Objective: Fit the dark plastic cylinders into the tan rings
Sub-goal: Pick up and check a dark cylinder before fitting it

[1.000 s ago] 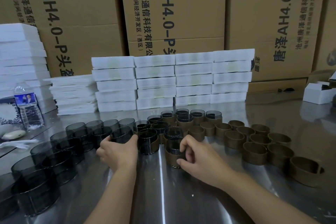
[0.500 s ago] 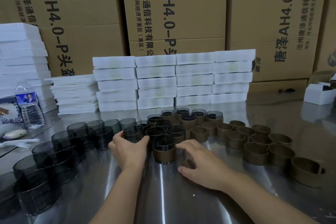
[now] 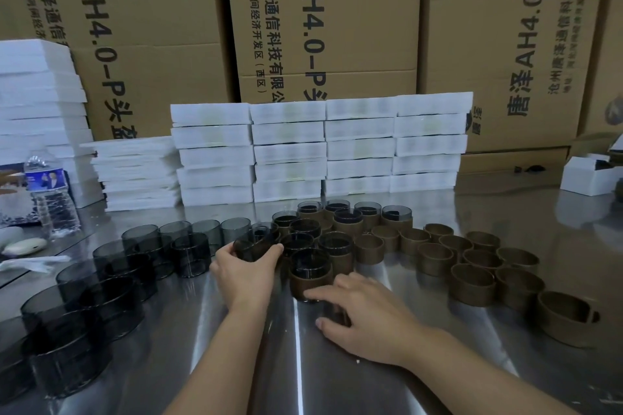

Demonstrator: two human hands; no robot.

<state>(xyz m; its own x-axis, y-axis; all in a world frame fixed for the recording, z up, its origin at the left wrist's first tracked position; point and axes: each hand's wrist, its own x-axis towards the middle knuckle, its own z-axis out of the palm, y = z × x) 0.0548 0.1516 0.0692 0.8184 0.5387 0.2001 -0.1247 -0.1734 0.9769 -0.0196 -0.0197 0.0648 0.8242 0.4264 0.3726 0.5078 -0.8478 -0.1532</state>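
left hand grips 1 dark cylinder, right hand rests loose, holding nothing, beside a filled tan ring, so a careless swing could topple the packed cluster behind

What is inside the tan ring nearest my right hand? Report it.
A dark translucent plastic cylinder stands inside the round tan ring, its top rising above the rim. The ring's wall covers its lower part and whatever lies under it.
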